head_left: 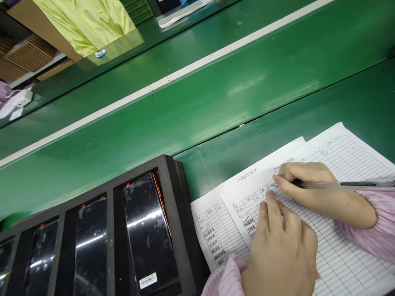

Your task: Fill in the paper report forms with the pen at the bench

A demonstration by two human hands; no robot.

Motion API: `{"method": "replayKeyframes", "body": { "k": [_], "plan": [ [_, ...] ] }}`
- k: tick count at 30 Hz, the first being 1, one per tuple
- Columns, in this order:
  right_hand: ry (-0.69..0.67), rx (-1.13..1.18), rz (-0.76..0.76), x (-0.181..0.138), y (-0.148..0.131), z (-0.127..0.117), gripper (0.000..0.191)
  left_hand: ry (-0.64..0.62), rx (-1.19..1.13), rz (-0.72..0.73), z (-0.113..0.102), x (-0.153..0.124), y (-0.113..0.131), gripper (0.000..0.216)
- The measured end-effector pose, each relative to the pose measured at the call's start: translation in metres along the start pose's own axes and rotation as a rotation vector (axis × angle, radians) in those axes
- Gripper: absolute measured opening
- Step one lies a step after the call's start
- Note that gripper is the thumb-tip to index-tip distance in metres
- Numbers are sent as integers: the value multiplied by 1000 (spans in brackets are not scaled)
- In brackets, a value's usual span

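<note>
My right hand (308,181) is closed around a pen (352,185), its tip at the upper rows of a printed form (345,242). Handwriting fills some boxes near that tip. My left hand (282,246) lies on the same sheet just below, fingers stretched out and the index fingertip close to the pen point. Another form sheet (202,209) sticks out from underneath on the left, also with handwritten entries. Both wrists show pink striped sleeves.
Left of the papers stands a black foam tray (182,205) with several dark-screened phones; the nearest phone (148,238) has an orange edge and a white label. Beyond runs a green belt (197,111). Across it are a person in yellow (92,20) and a white power strip (23,98).
</note>
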State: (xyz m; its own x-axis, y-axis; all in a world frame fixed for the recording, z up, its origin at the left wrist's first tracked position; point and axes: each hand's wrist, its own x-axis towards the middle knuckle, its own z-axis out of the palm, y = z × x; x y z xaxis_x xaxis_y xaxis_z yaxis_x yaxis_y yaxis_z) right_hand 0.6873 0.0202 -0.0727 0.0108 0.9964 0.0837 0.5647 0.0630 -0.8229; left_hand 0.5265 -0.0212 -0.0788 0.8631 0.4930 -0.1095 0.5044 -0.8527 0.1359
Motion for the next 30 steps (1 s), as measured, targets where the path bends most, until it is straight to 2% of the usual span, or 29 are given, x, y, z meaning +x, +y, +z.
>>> {"method": "replayKeyframes", "body": {
  "k": [11,14,18,21,24,27,30],
  "plan": [
    [-43,10,92,3,-6,-2,32,-78,-15,12,-10,2,-2,71],
    [-1,35,109,4,-7,-1,36,-91,-20,2,-11,2,-2,72],
    [149,153,134,11,-17,-7,43,-72,-1,-29,-21,4,-1,70],
    [322,243,123,19,-27,-26,44,-28,13,-49,-31,8,2,74],
    [468,332,112,23,-30,-56,49,-52,-10,-76,-40,10,2,85],
    [490,344,93,20,-21,-88,53,-149,-40,-98,-50,13,3,93],
    [419,286,126,16,-5,-114,43,-265,-32,-123,-64,24,9,86]
  ]
}}
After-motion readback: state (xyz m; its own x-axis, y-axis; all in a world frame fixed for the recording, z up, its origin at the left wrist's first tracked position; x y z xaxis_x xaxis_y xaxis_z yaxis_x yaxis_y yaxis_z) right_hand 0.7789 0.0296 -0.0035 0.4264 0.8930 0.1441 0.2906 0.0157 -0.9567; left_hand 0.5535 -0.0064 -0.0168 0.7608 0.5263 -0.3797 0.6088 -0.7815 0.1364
